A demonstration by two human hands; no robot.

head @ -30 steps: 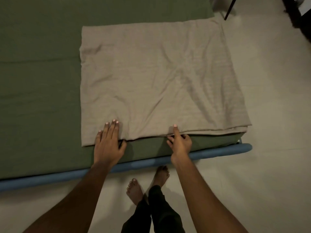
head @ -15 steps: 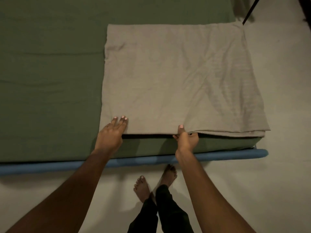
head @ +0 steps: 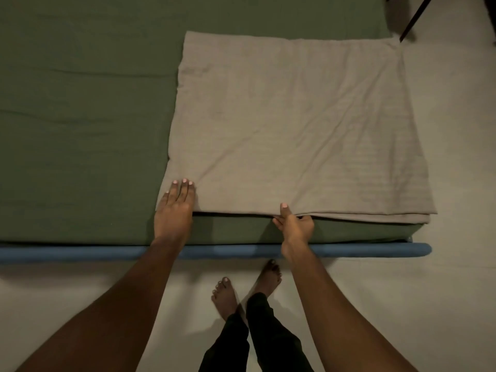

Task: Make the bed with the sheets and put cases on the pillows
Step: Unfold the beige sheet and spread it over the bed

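Beige folded sheet (head: 295, 124) is pressed flat by the left hand (head: 174, 210); its near edge is pinched by the right hand (head: 294, 224); unfolding over the green mattress (head: 80, 130) is judged next.

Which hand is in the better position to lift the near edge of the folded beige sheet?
Right. The right hand pinches the near edge of the beige sheet, thumb on top; the left hand only lies flat on its corner.

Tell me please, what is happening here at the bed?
A person stands barefoot beside a bed with a green mattress. A folded beige sheet lies on its near right part. The left hand rests flat on the sheet's near left corner, and the right hand pinches its near edge, thumb on top. The sheet is not yet spread out.
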